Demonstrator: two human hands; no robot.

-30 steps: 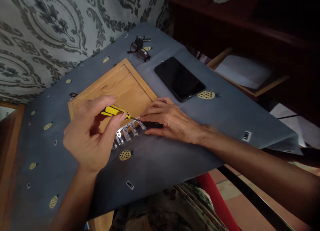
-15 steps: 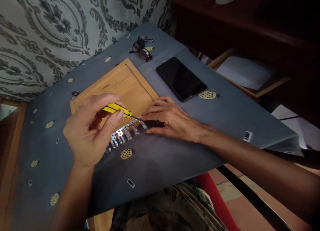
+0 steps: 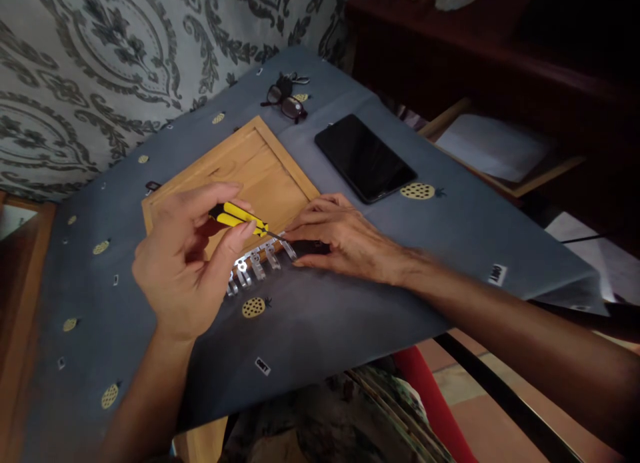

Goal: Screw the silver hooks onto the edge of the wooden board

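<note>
A screwdriver with a yellow and black handle (image 3: 243, 219) is pinched between the thumb and fingers of my left hand (image 3: 183, 263). Its thin shaft slants down to the right, its tip by the fingertips of my right hand (image 3: 337, 239). A shiny metal hook rail (image 3: 257, 263) with several hooks lies along the near edge of a framed wooden board (image 3: 250, 169). My right thumb and fingers close around the rail's right end, the thumb beside the last hook. Any screw at the tip is too small to make out. My left hand hides the rail's left part.
A black phone (image 3: 365, 157) lies right of the board. Glasses (image 3: 284, 104) and keys (image 3: 295, 81) are beyond it. The blue tablecloth (image 3: 320, 336) meets a patterned wall (image 3: 115, 43). An open drawer (image 3: 500, 146) is at the right.
My left hand and the screwdriver have shifted slightly to the right, and the handle has turned a little in my fingers. My right hand stays in the same place on the rail.
</note>
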